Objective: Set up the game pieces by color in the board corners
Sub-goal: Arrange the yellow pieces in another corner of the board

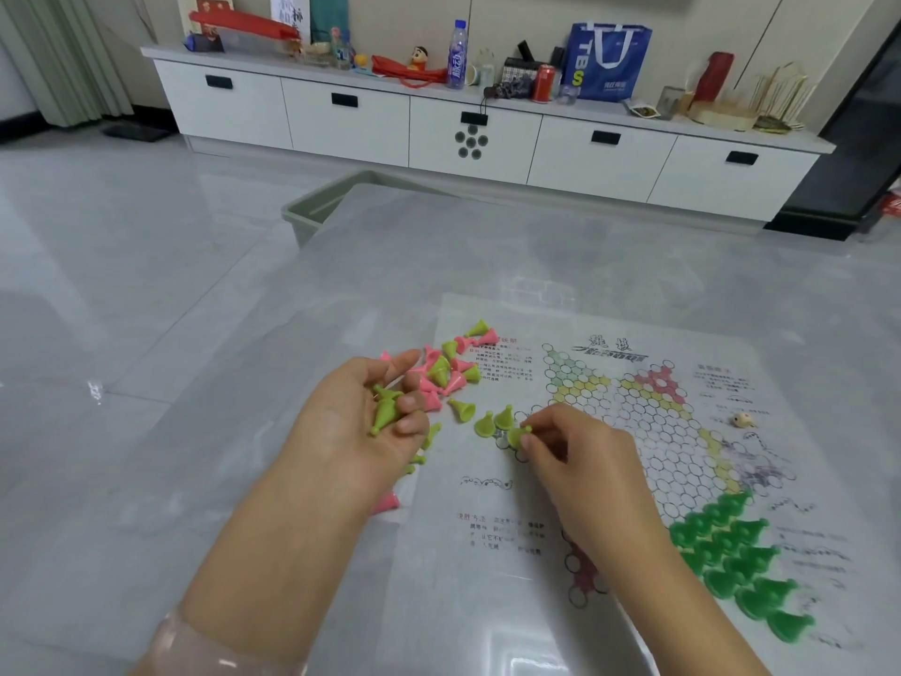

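Observation:
A paper checkers board (648, 431) lies on the grey table. My left hand (361, 422) is palm up, its fingers curled on a few lime green pieces (385, 409). My right hand (575, 456) pinches one lime green piece (518, 435) at the board's left corner, beside two lime pieces standing there (495, 422). A loose pile of pink and lime pieces (446, 370) lies just beyond my left hand. Several dark green pieces (741, 563) fill the board's near right corner.
A small beige die (743, 420) rests on the paper's right side. One pink piece (387, 502) lies under my left wrist. A grey-green bin (317, 207) stands past the table's far left edge. A white cabinet (468, 134) with clutter lines the wall.

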`<action>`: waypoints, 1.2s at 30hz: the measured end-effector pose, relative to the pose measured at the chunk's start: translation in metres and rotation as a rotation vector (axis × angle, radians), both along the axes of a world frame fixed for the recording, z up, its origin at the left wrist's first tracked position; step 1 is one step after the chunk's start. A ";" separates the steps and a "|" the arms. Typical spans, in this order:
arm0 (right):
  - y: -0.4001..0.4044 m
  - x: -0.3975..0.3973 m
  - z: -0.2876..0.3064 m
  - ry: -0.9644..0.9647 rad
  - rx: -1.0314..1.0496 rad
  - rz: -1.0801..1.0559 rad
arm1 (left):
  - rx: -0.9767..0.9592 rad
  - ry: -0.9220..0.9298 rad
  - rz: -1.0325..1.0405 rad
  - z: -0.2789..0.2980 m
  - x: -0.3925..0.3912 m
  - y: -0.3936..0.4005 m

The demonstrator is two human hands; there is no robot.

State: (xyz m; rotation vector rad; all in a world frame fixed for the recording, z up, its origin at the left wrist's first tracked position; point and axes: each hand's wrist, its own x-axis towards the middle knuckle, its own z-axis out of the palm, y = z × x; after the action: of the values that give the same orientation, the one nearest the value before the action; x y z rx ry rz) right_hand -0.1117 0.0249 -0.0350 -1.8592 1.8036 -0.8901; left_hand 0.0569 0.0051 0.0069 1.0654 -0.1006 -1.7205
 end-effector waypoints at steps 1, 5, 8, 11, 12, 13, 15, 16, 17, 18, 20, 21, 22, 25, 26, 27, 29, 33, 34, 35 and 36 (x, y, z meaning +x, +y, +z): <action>0.000 0.001 -0.003 0.022 0.003 0.003 | 0.005 0.002 0.001 0.000 0.000 0.000; -0.001 0.007 -0.011 0.040 -0.027 -0.003 | 0.019 -0.002 0.005 0.003 -0.002 0.002; -0.003 0.010 -0.014 0.037 -0.052 -0.003 | 0.023 0.006 0.008 0.003 -0.001 0.001; -0.003 0.011 -0.016 0.035 -0.079 0.001 | 0.029 0.010 0.009 0.004 -0.002 0.001; -0.003 0.012 -0.016 0.036 -0.084 0.003 | 0.029 0.014 0.011 0.005 -0.002 0.001; -0.003 0.012 -0.017 0.036 -0.085 0.004 | 0.028 0.017 0.012 0.005 -0.001 0.002; -0.003 0.012 -0.017 0.039 -0.088 0.004 | 0.027 0.022 0.017 0.005 -0.001 0.002; -0.003 0.012 -0.017 0.042 -0.090 0.006 | 0.026 0.023 0.020 0.005 0.000 0.001; -0.002 0.012 -0.018 0.045 -0.092 0.008 | 0.026 0.023 0.023 0.005 0.000 0.001; -0.002 0.011 -0.018 0.043 -0.094 0.006 | 0.027 0.025 0.028 0.005 0.002 0.000; 0.001 0.009 -0.017 0.020 -0.088 -0.010 | 0.032 0.042 0.045 0.005 0.005 0.000; 0.002 0.008 -0.016 0.007 -0.085 -0.023 | 0.032 0.058 0.058 0.005 0.007 -0.001; 0.003 0.007 -0.014 -0.004 -0.089 -0.038 | 0.029 0.072 0.074 0.005 0.010 -0.001; 0.008 0.010 -0.005 -0.013 -0.157 -0.049 | 0.015 0.113 0.161 0.005 0.017 -0.003; 0.009 0.014 -0.001 -0.004 -0.188 -0.022 | 0.009 0.136 0.205 0.006 0.020 -0.003; 0.009 0.020 0.002 0.012 -0.209 0.028 | 0.004 0.164 0.250 0.006 0.023 -0.003; 0.010 0.036 0.004 0.066 -0.177 0.177 | -0.001 0.215 0.312 0.006 0.028 -0.002; 0.011 0.062 -0.004 0.219 -0.073 0.365 | 0.002 0.240 0.319 0.005 0.033 -0.002; 0.010 0.065 -0.005 0.236 -0.070 0.373 | 0.006 0.238 0.316 0.005 0.034 -0.002; 0.008 0.067 -0.007 0.243 -0.067 0.373 | 0.008 0.240 0.314 0.004 0.035 -0.002; 0.007 0.068 -0.007 0.245 -0.064 0.371 | 0.007 0.244 0.311 0.004 0.036 -0.003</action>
State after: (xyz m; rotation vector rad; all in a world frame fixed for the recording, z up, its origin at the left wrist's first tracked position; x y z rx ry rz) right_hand -0.0441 0.0314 -0.0420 -2.3283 1.4932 -0.6112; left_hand 0.0926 0.0023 0.0111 0.8197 0.2149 -1.5525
